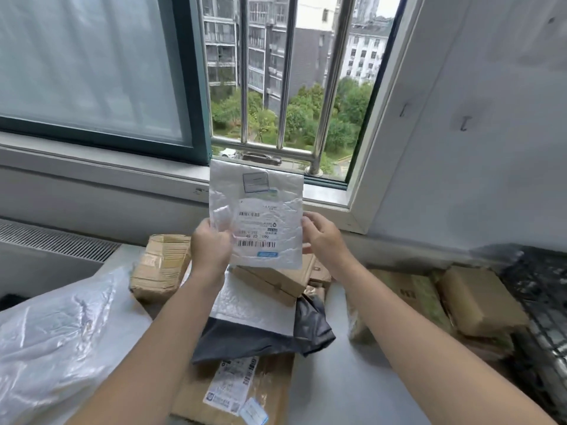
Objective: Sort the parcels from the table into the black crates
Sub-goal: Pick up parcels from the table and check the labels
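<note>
Boxes [481, 299] are lying against the black crate [543, 289], inside or beside unclear; left hand [211, 243] and right hand [322, 237] are both pinching a white envelope [264, 210] upright.

A frosted pane [86, 62] in a dark green frame fills the view from ten to eleven o'clock. At twelve o'clock the window stands open behind upright metal bars [244, 69]. Through them show grey apartment blocks [221, 41], green trees [346, 118] below them, and a white car [227, 153] just beside a dark car [266, 158]. A pale sill [92, 161] runs under the glass. At two o'clock a white wall [491, 194] carries two small hooks [464, 122]. At nine o'clock lies a slatted vent grille [55, 240].
</note>
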`<action>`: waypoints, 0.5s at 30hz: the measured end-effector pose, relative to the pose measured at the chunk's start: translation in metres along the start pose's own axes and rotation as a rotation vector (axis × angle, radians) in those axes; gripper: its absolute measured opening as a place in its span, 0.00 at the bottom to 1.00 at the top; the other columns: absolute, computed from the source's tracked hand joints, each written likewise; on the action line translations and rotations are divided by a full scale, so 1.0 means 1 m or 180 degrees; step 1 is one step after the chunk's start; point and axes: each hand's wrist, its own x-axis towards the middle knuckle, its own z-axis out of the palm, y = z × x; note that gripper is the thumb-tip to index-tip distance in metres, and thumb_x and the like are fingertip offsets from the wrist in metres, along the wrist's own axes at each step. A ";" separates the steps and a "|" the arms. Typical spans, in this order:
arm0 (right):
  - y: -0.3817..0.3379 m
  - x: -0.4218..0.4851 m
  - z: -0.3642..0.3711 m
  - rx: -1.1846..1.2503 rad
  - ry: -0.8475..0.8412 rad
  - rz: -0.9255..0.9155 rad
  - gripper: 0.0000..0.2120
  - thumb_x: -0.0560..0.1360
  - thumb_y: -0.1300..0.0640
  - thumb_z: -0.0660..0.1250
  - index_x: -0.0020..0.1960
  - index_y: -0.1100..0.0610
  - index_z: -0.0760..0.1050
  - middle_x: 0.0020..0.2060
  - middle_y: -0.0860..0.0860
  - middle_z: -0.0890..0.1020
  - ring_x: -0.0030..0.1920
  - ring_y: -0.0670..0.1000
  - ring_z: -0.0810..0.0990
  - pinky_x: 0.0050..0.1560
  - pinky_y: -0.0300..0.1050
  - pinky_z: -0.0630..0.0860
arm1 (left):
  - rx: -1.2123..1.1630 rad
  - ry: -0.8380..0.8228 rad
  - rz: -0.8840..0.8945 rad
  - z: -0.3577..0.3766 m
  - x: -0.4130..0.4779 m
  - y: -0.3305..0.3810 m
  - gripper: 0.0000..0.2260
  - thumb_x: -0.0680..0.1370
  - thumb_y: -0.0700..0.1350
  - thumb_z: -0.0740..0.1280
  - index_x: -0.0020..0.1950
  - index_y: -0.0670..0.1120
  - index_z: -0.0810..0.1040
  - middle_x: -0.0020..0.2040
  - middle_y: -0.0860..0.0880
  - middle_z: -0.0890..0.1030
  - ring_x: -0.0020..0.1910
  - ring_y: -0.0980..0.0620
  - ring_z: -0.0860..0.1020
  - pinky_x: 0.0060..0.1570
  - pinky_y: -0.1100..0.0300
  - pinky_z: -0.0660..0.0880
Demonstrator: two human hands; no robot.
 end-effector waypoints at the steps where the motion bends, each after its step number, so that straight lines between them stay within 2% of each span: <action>1: -0.001 -0.001 -0.002 0.0036 0.0065 -0.0020 0.09 0.83 0.54 0.61 0.61 0.53 0.74 0.51 0.50 0.83 0.48 0.49 0.84 0.45 0.50 0.83 | -0.0055 -0.0091 0.0015 0.004 -0.004 0.001 0.14 0.74 0.28 0.61 0.43 0.48 0.76 0.44 0.47 0.82 0.44 0.47 0.81 0.36 0.57 0.77; 4: -0.001 -0.003 -0.010 -0.0047 0.0336 -0.0031 0.09 0.79 0.55 0.69 0.58 0.50 0.73 0.49 0.47 0.83 0.46 0.45 0.84 0.40 0.37 0.80 | -0.0194 -0.0388 0.0101 0.011 -0.012 0.006 0.14 0.76 0.31 0.64 0.48 0.50 0.78 0.47 0.49 0.83 0.45 0.51 0.82 0.36 0.60 0.78; 7: -0.006 -0.003 -0.019 -0.0282 0.0606 0.0052 0.12 0.77 0.55 0.71 0.58 0.52 0.72 0.49 0.48 0.82 0.49 0.50 0.83 0.47 0.44 0.82 | -0.0158 -0.0784 0.0287 0.014 -0.014 0.015 0.13 0.78 0.34 0.69 0.52 0.53 0.77 0.49 0.51 0.83 0.47 0.53 0.83 0.43 0.57 0.81; 9: -0.014 -0.003 -0.027 -0.0665 0.0866 -0.0033 0.19 0.76 0.53 0.72 0.63 0.55 0.71 0.50 0.48 0.80 0.51 0.51 0.81 0.50 0.48 0.80 | 0.0042 -0.0974 0.0431 0.017 -0.012 0.023 0.13 0.78 0.34 0.68 0.53 0.52 0.77 0.48 0.52 0.83 0.45 0.55 0.83 0.42 0.59 0.81; 11: -0.026 -0.003 -0.036 -0.1105 0.1115 -0.0242 0.27 0.75 0.51 0.73 0.69 0.55 0.68 0.56 0.50 0.78 0.55 0.51 0.79 0.53 0.49 0.79 | 0.0207 -0.1094 0.0577 0.020 -0.010 0.035 0.12 0.78 0.34 0.68 0.55 0.50 0.78 0.46 0.53 0.83 0.42 0.58 0.82 0.37 0.63 0.79; 15: -0.048 -0.001 -0.053 -0.1804 0.1359 -0.0577 0.38 0.73 0.47 0.74 0.76 0.56 0.61 0.68 0.53 0.69 0.68 0.54 0.69 0.67 0.53 0.70 | 0.0263 -0.1319 0.0613 0.024 -0.006 0.060 0.11 0.77 0.33 0.68 0.56 0.47 0.78 0.49 0.48 0.83 0.49 0.48 0.83 0.48 0.51 0.82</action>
